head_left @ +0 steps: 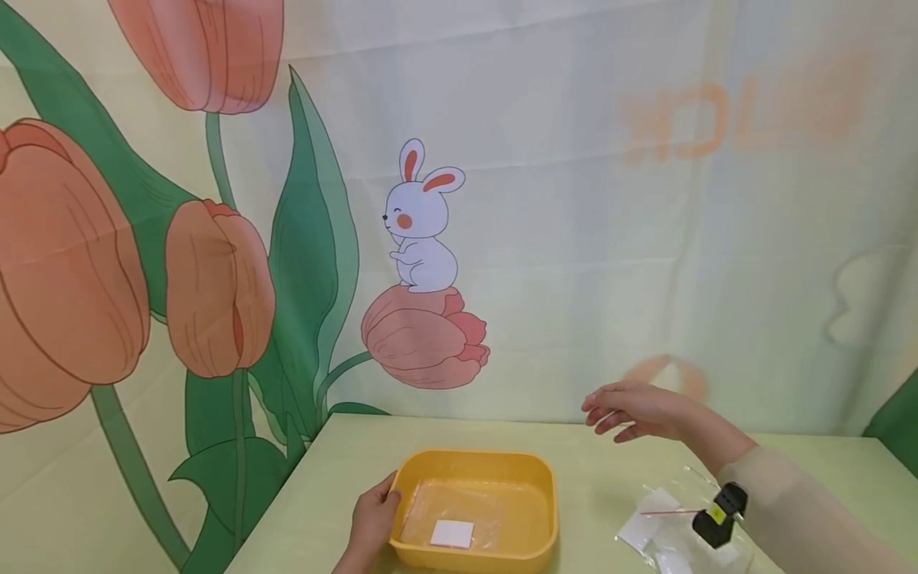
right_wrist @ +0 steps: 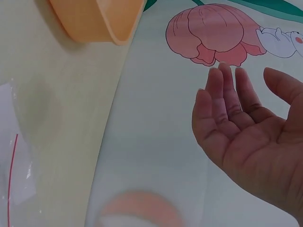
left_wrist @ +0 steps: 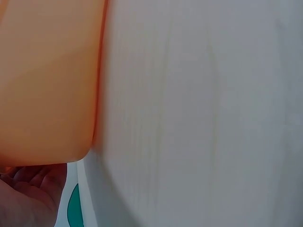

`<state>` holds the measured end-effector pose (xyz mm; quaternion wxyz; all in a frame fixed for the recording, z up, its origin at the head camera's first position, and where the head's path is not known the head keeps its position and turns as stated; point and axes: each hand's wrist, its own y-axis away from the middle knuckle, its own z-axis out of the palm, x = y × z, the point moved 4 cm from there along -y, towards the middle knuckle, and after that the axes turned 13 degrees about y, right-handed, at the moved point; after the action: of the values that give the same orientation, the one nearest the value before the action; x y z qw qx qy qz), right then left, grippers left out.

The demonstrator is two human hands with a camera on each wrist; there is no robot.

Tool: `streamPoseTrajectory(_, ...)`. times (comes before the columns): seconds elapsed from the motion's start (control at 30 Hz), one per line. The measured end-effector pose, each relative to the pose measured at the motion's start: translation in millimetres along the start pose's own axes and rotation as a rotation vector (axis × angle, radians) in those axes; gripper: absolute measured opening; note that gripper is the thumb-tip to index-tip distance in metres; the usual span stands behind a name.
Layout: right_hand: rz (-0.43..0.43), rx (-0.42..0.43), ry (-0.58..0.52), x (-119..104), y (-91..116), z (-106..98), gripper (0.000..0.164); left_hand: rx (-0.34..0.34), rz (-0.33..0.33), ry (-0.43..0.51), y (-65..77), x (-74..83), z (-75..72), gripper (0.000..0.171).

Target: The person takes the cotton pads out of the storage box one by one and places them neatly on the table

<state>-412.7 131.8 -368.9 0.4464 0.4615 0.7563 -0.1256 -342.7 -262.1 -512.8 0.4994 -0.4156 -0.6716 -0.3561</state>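
A yellow plastic tray (head_left: pixel 546 510) with raised walls stands on the table, and a clear plastic bag (head_left: pixel 480 504) with a white card (head_left: pixel 452 533) lies inside it. My left hand (head_left: pixel 374 516) grips the tray's left side, thumb near the rim. In the left wrist view, that hand (left_wrist: pixel 35 196) is partly hidden by the tray's wall (left_wrist: pixel 47 94). To the right of the tray, my right hand (head_left: pixel 634 409) hovers over the table's back part with relaxed fingers. The right wrist view shows its palm (right_wrist: pixel 255 132) holding nothing.
Several clear bags with white contents (head_left: pixel 649 522) lie on the table at the right, partly under the right forearm; one has a red line. A black wrist device (head_left: pixel 719 516) sits on the right sleeve. Behind the table hangs a printed curtain (head_left: pixel 559 239) with tulips and a rabbit.
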Motion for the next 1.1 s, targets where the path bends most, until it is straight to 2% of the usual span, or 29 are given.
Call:
streamPoseTrajectory(0.27,-0.007,-0.098,0.037,-29.6,-27.5,6.4,0.041,-0.007,-0.012,0.005,2.9,4.0,0.0,0.043)
streamPoseTrajectory(0.53,-0.005,-0.134,0.144,-57.6,-63.3,21.2,0.040,-0.001,0.035,-0.018,0.0,1.3,-0.6,0.042)
streamPoseTrajectory(0.73,0.002,-0.102,0.202,-74.8,-87.8,51.6,0.038,-0.011,0.074,-0.038,-0.6,1.5,-1.7,0.043)
streamPoseTrajectory(0.93,-0.007,-0.008,0.258,-83.4,-106.5,91.0,0.031,-0.007,0.049,-0.040,0.6,0.6,-4.1,0.043)
streamPoseTrajectory(1.1,-0.012,-0.022,0.256,-84.5,-113.2,113.0,0.029,0.000,0.037,-0.033,0.4,0.8,-3.9,0.043)
